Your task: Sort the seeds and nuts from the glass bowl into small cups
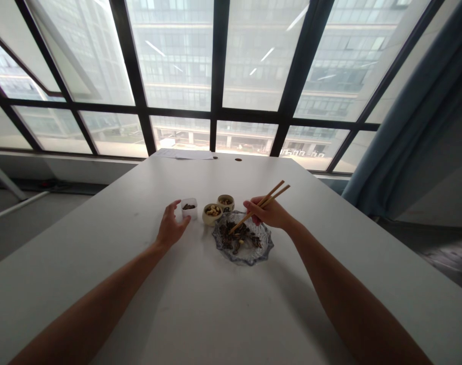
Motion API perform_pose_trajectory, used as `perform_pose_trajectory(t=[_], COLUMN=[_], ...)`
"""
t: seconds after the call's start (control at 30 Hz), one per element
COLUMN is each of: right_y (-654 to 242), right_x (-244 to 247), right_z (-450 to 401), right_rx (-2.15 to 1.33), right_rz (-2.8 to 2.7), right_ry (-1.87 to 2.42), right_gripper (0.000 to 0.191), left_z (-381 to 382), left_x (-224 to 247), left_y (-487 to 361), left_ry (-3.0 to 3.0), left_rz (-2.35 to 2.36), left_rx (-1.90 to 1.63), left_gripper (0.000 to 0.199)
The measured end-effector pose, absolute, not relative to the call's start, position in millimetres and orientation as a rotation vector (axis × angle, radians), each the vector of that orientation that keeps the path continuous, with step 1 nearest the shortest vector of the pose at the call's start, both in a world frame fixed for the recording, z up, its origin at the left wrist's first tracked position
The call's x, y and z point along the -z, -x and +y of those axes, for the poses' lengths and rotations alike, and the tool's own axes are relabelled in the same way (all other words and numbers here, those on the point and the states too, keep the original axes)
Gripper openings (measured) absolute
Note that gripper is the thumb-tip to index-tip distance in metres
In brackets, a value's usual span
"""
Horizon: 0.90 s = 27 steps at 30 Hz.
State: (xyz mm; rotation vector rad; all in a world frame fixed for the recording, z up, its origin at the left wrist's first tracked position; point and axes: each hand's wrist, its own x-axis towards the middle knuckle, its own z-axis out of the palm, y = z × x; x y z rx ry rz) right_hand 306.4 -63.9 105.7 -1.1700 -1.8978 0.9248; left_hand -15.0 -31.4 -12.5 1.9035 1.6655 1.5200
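Observation:
My right hand is closed round a pair of wooden chopsticks. Their lower tips reach into a scalloped clear glass bowl, among dark, seed-like pieces and a few paler ones. On the left, my left hand curves its thumb and fingers around the near and left sides of a small white container, which has some dark pieces inside. Between that container and the glass bowl stands a small cream cup of peanut-like pale pieces. Just behind it is a second cup with dark markings and some brownish contents.
Everything stands on a long white table. White papers lie at its far end, near a small round brown spot. Dark-framed windows rise beyond, and a blue curtain hangs on the right.

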Motion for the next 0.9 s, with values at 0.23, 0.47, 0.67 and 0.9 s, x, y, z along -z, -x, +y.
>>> perform_pose_trajectory(t=[0.23,0.47,0.67,0.9], right_y=[-306.3,-302.4,-301.7,-300.6], right_x=[-107.2,-105.0,-106.5,-110.1], right_z=[-66.2,-63.7,-66.4,-71.2], right_rx=[-0.918,-0.882,-0.896,-0.799], right_rz=[-1.905,-1.846,-1.939,-2.061], right_ry=[1.196,1.235,1.194,1.189], right_gripper=[0.053,0.055,0.052,0.049], left_z=[-26.9,-28.5,-30.4,-30.7], left_x=[21.0,20.2,17.3,15.3], left_y=[17.1,16.1,14.7,14.4], left_ry=[-1.983,-1.981,-1.973,-2.002], left_rz=[1.604,1.572,1.549,1.522], left_rx=[-1.459,-1.416,-1.422,-1.466], left_gripper=[0.056,0.050,0.043,0.038])
